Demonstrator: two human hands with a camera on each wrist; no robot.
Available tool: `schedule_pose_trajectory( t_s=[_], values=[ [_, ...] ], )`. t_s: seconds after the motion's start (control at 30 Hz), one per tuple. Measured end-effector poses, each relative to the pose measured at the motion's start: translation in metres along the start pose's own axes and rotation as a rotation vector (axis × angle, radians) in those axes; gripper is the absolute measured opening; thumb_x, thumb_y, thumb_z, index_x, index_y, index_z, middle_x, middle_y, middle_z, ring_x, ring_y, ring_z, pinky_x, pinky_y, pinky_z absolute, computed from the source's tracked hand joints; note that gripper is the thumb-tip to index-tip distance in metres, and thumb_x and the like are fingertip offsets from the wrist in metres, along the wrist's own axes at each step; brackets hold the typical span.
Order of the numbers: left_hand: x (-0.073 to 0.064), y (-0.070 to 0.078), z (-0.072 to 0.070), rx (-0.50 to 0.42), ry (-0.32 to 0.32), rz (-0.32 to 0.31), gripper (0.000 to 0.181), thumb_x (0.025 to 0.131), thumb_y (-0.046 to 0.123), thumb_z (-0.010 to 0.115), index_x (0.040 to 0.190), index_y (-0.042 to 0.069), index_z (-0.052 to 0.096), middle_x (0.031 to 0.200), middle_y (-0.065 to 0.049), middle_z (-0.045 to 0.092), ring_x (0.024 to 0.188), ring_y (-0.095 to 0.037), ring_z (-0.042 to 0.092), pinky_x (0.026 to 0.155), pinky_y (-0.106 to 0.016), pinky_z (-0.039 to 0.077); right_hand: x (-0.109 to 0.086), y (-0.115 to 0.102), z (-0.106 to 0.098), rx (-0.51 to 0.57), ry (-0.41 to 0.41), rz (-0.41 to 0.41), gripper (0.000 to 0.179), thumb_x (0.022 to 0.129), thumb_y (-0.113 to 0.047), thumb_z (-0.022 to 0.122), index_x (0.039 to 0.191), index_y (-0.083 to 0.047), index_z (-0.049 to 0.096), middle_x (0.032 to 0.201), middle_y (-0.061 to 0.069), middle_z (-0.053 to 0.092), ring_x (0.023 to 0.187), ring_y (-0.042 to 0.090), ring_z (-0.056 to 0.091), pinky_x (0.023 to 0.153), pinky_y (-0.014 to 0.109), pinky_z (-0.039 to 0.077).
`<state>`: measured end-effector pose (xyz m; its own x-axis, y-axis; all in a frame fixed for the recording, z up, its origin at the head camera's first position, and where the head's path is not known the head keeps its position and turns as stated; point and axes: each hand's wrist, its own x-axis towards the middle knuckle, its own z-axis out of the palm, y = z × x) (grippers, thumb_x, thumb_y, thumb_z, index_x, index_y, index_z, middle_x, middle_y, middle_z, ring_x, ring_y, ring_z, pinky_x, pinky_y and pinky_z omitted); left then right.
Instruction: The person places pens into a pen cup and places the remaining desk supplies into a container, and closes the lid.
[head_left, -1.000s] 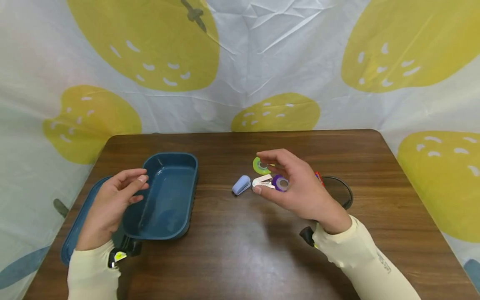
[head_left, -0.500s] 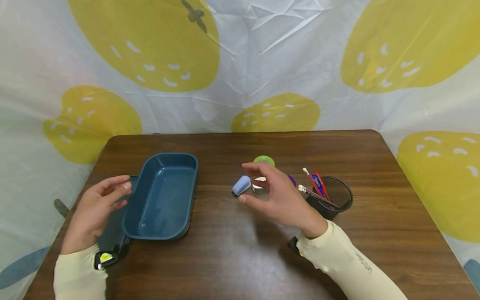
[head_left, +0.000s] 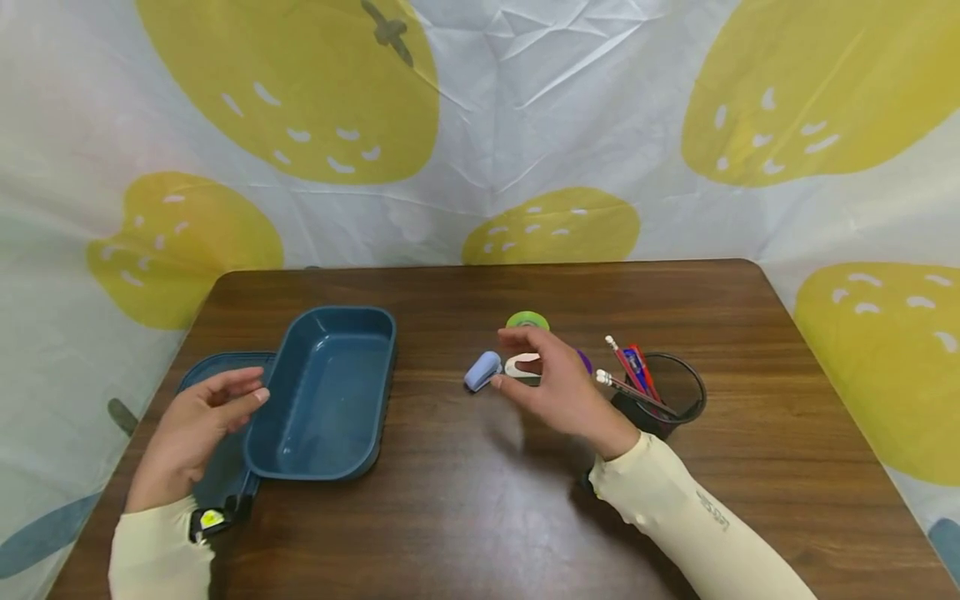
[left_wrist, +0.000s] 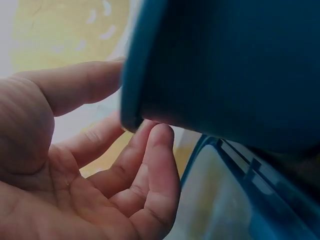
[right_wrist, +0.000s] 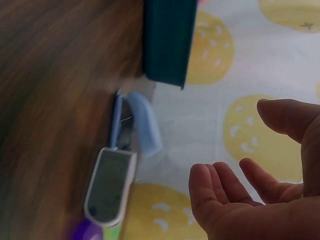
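Observation:
My left hand (head_left: 191, 433) hovers by the left side of a deep blue box (head_left: 386, 400), its fingers loosely bent and holding nothing. In the left wrist view the fingertips (left_wrist: 162, 135) overlap the box's rim. My right hand (head_left: 558, 387) is over the middle of the table, thumb and fingers spread apart with nothing between them. Just left of its fingertips lies a light-blue mini stapler (head_left: 483, 371). Partly behind the hand is a small white-edged oblong item (right_wrist: 107, 185) with a grey face. A green tape roll (head_left: 528, 318) and a purple roll (head_left: 584, 360) are partly hidden by the right hand.
A blue lid (head_left: 225, 360) lies partly under the box's left side. Right of the right hand stands a black mesh pen cup (head_left: 651, 423) with pencils and pens leaning in it. The brown table (head_left: 465, 517) meets a lemon-print cloth (head_left: 495, 108) behind.
My right hand has moved left and slightly nearer, uncovering the pen cup, then shifted a little back right. My left hand has drawn left and down from the box.

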<state>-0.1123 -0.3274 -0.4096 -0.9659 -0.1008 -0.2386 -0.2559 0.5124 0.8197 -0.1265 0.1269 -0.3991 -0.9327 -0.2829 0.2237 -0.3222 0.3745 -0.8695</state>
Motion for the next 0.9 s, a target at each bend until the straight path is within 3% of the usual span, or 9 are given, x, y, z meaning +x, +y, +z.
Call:
schedule_pose_trajectory(
  t_s=[0.2,0.4,0.67,0.9],
  values=[
    [0.0,-0.006,0.004,0.001,-0.013,0.015,0.064,0.103,0.036,0.072,0.155,0.005,0.051,0.114,0.016,0.062,0.086,-0.01,0.061,0.07,-0.028,0.054,0.004,0.016,0.001,-0.019,0.057,0.033,0.058,0.084,-0.001,0.085,0.137,0.005,0.062,0.131,0.025,0.068,0.115,0.041,0.07,0.098,0.049,0.06],
    [-0.001,-0.006,0.008,-0.008,-0.008,-0.01,0.063,0.102,0.033,0.073,0.156,0.009,0.05,0.129,-0.002,0.063,0.084,-0.01,0.059,0.067,-0.031,0.052,0.005,0.026,0.0,-0.044,0.103,0.076,0.057,0.082,0.0,0.086,0.134,0.007,0.063,0.128,0.029,0.068,0.118,0.045,0.068,0.1,0.053,0.058],
    [-0.002,-0.006,0.012,-0.005,-0.011,-0.05,0.063,0.104,0.034,0.07,0.158,0.013,0.047,0.141,-0.014,0.059,0.087,-0.01,0.059,0.069,-0.032,0.051,0.004,0.037,-0.004,-0.111,0.128,0.113,0.057,0.08,-0.003,0.089,0.131,0.004,0.066,0.124,0.028,0.067,0.116,0.041,0.067,0.096,0.052,0.059],
    [-0.003,-0.007,0.012,-0.001,-0.009,-0.043,0.062,0.104,0.035,0.07,0.158,0.013,0.048,0.141,-0.013,0.06,0.092,-0.008,0.06,0.07,-0.032,0.051,0.004,0.048,-0.007,-0.184,0.115,0.124,0.059,0.079,-0.006,0.09,0.133,0.002,0.067,0.122,0.024,0.068,0.107,0.039,0.068,0.092,0.052,0.059]
  ],
)
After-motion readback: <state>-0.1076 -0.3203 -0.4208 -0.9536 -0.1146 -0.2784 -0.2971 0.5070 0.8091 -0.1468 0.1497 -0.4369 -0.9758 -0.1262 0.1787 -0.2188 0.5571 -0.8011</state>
